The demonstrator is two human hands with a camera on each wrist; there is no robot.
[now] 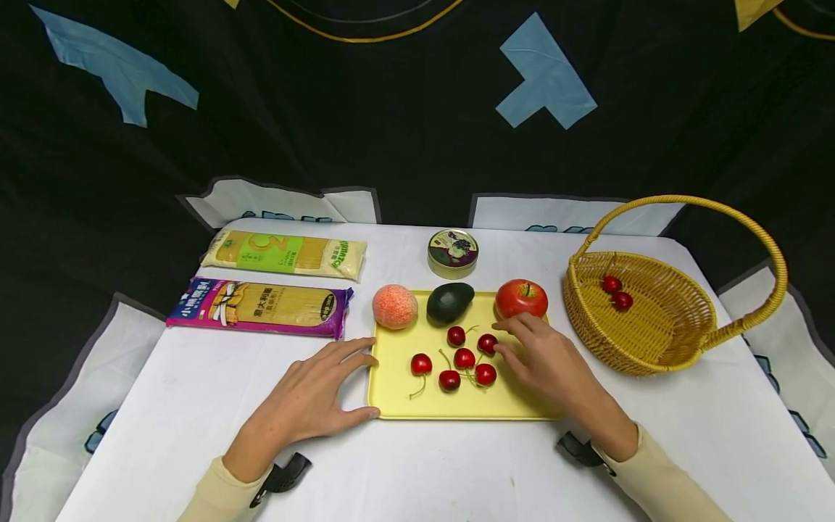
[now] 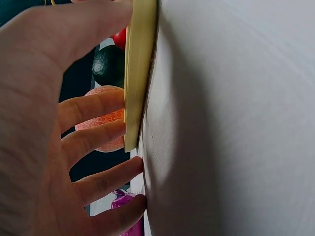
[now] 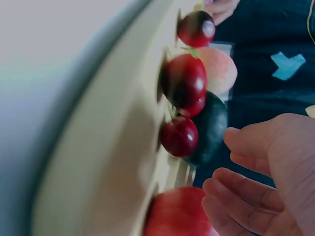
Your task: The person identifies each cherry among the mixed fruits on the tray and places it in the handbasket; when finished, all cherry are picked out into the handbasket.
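Note:
On the yellow tray [image 1: 407, 406] lie several red cherries [image 1: 464, 358] with green stems. A peach [image 1: 394, 307], a dark green avocado [image 1: 450, 303] and a red apple [image 1: 522, 298] line the tray's far side. My left hand [image 1: 313, 399] rests at the left edge of the tray, fingers spread, fingertips along the rim [image 2: 130, 98]. Over the tray's right part hovers my right hand [image 1: 548, 359], thumb and fingertips right beside the rightmost cherry [image 1: 487, 344]. In the right wrist view its fingers [image 3: 246, 189] are apart with nothing between them.
A yellow wicker basket [image 1: 577, 312] with a tall handle stands at the right, two cherries [image 1: 616, 291] inside. Behind the tray sits a round tin [image 1: 453, 254]. Two noodle packets, one green [image 1: 283, 254] and one purple [image 1: 261, 308], lie at the left.

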